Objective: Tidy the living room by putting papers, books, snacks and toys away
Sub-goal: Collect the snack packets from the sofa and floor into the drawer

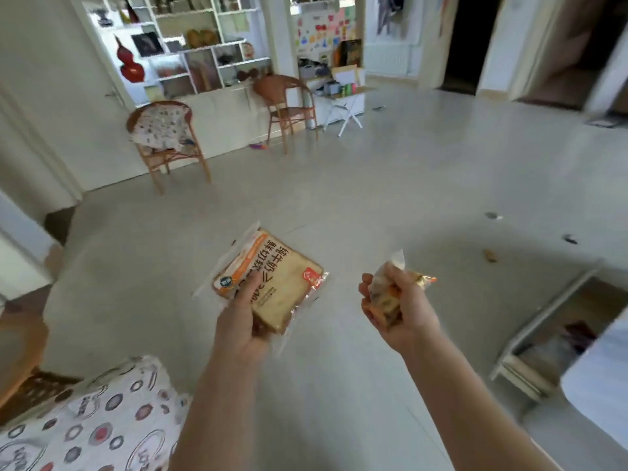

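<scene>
My left hand holds a flat packet of sliced bread in clear wrap with an orange label, thumb across its top face. My right hand grips a bunch of small snack packets in crinkly clear and orange wrappers, one end sticking out to the right. Both hands are held out over the pale floor at about waist height, roughly a hand's width apart.
A patterned cushion lies at the lower left. Two wicker chairs stand before a white shelf unit. A low white table with an open lower shelf is at the right. Small scraps lie on the floor.
</scene>
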The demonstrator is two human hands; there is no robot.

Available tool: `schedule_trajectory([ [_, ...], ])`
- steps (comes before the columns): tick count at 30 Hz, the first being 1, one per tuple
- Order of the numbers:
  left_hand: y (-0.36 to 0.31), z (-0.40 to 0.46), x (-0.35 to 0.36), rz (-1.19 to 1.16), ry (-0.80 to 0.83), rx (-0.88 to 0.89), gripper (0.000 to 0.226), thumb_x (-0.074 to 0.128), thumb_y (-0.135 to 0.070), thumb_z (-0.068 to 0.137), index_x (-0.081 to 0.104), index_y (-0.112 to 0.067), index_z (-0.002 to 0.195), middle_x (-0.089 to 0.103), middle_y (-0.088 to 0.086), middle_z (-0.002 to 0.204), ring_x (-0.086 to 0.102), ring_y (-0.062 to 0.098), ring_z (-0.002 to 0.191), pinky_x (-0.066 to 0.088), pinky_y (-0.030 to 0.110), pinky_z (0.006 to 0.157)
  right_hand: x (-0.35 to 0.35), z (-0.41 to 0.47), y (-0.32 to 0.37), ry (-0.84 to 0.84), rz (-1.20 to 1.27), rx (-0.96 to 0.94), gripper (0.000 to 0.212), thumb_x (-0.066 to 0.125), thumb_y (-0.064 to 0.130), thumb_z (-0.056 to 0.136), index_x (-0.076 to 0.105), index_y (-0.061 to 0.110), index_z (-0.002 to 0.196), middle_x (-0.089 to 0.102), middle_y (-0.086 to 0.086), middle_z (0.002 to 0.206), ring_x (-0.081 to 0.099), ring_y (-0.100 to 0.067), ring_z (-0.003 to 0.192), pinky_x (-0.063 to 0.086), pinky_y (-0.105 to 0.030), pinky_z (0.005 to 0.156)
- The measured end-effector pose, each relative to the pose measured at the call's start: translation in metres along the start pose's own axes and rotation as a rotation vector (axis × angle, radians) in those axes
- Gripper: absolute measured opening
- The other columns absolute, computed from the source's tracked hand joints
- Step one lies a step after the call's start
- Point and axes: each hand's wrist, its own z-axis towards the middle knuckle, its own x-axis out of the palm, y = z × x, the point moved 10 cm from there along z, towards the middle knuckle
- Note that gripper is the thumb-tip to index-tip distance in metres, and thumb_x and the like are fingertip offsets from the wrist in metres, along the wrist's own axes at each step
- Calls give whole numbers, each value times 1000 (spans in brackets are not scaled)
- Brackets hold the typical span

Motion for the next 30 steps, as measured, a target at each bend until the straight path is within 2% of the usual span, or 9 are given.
schedule_trajectory([
  [3,33,53,65,92,103,-86,27,74,-19,81,69,-15,107,73,8,110,69,24,102,52,49,93,-25,38,40,-87,27,-78,20,53,29,95,55,10,87,62,-9,81,60,-17,61,39,-22,48],
  [7,86,114,155,189,225,-183,47,78,-22,71,67,-13,116,73,10,111,67,31,108,44,60,100,-59,96,104,-208,84,-173,18,56,30,93,56,13,89,64,-9,81,63,-18,64,43,-23,49],
  [11,135,175,250,270,316,-253,59,78,-25,69,64,-12,125,71,11,115,65,32,111,44,58,100,-89,158,178,-299,137,-252,17,59,31,92,55,14,92,68,-9,75,62,-18,61,40,-26,57],
  [14,161,214,312,310,350,-270,51,75,-24,77,64,-12,125,71,10,115,65,30,111,46,54,99,-109,197,232,-351,144,-303,17,58,32,93,57,16,89,68,-9,74,61,-19,64,37,-27,59],
  [16,180,233,349,313,385,-306,45,75,-22,78,65,-12,121,72,10,114,65,31,111,44,58,101,-121,216,263,-388,147,-322,21,57,32,93,60,17,80,67,-10,72,59,-19,65,36,-27,60],
  [19,203,252,400,354,406,-339,38,74,-20,81,66,-13,118,72,9,113,67,29,108,46,56,101,-144,239,303,-443,157,-349,29,56,32,93,57,11,72,67,-8,65,59,-17,60,33,-27,58],
  [21,225,267,441,399,428,-360,36,73,-20,82,67,-13,117,72,9,113,68,26,105,50,49,96,-166,254,338,-476,192,-392,30,56,33,93,57,9,74,67,-9,69,61,-16,60,32,-27,58],
  [25,282,287,523,518,521,-429,27,73,-21,82,69,-16,109,75,7,103,71,21,91,58,35,76,-216,272,393,-606,251,-460,21,60,31,90,60,12,81,66,-9,75,61,-18,70,39,-28,64],
  [30,368,314,629,715,667,-498,19,74,-21,80,68,-16,98,75,8,94,71,22,81,55,31,61,-283,309,464,-732,392,-578,15,61,28,91,58,14,85,68,-9,77,62,-20,72,41,-29,65],
])
